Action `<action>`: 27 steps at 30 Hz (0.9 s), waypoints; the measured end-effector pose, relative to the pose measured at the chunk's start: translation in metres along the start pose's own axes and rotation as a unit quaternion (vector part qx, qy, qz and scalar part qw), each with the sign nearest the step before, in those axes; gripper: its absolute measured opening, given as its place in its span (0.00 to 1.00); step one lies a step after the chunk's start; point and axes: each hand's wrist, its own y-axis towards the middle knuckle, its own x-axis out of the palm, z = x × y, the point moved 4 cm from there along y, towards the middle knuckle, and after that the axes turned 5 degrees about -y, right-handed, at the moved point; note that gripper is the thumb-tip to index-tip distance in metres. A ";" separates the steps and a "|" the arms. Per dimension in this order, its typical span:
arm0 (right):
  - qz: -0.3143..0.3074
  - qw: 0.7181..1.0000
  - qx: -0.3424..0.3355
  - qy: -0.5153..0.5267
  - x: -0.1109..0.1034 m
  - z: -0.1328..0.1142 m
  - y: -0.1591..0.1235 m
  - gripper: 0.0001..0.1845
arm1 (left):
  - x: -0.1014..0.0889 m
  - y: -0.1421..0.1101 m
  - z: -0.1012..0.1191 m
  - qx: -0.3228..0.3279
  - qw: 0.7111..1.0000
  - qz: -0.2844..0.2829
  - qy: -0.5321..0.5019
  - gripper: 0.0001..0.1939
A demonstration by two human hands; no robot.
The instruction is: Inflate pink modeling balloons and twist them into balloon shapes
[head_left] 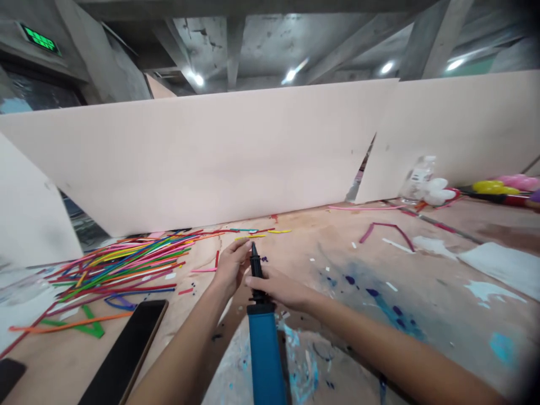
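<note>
A balloon pump [265,354] with a blue barrel and a black tapered nozzle points away from me, low in the middle of the view. My right hand [276,286] is closed around its black neck, thumb lying across the top. Just left of the nozzle tip is my left hand [231,264], its fingers bent together against the nozzle's side. Whatever the left fingers may pinch is hidden. To the left lies a loose pile of long uninflated balloons [139,256] in many colours.
A dark phone [126,349] lies at front left, near a folded green balloon [95,323]. White boards [211,163] wall off the table's back. At back right stand a clear plastic bottle [417,180] and a white inflated balloon [439,192]. Blue paint stains [388,309] mark the tabletop.
</note>
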 end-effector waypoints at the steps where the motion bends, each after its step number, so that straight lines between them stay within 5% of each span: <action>1: -0.013 1.000 -0.008 -0.009 0.002 0.000 -0.001 0.14 | -0.001 -0.001 -0.001 -0.003 1.000 -0.003 0.009 0.22; 4: -0.045 0.998 -0.008 -0.045 0.013 0.002 -0.005 0.15 | -0.005 -0.005 0.000 -0.001 0.999 -0.013 0.038 0.21; 9: -0.190 0.977 0.085 -0.042 0.038 0.013 -0.010 0.20 | -0.006 -0.012 0.006 -0.014 0.997 -0.020 0.078 0.20; 12: -0.211 0.972 0.064 -0.080 0.031 0.007 -0.005 0.20 | -0.003 -0.013 0.011 -0.012 0.998 -0.013 0.058 0.19; 16: -0.302 0.924 0.115 -0.206 -0.007 0.002 0.009 0.23 | 0.005 -0.014 0.015 -0.014 0.999 -0.028 0.030 0.18; 19: -0.198 0.946 0.105 -0.234 -0.051 -0.009 0.029 0.22 | 0.013 -0.016 0.018 -0.015 0.999 -0.043 0.016 0.17; 22: -0.039 0.983 0.014 -0.180 -0.081 -0.027 0.042 0.20 | 0.019 -0.018 0.019 -0.013 0.998 -0.054 0.021 0.18; 24: 0.035 0.988 -0.052 -0.139 -0.084 -0.036 0.045 0.17 | 0.019 -0.019 0.018 -0.008 0.998 -0.054 0.031 0.17; 27: 0.063 0.982 -0.092 -0.152 -0.073 -0.041 0.045 0.15 | 0.012 -0.018 0.014 -0.008 0.999 -0.022 0.025 0.16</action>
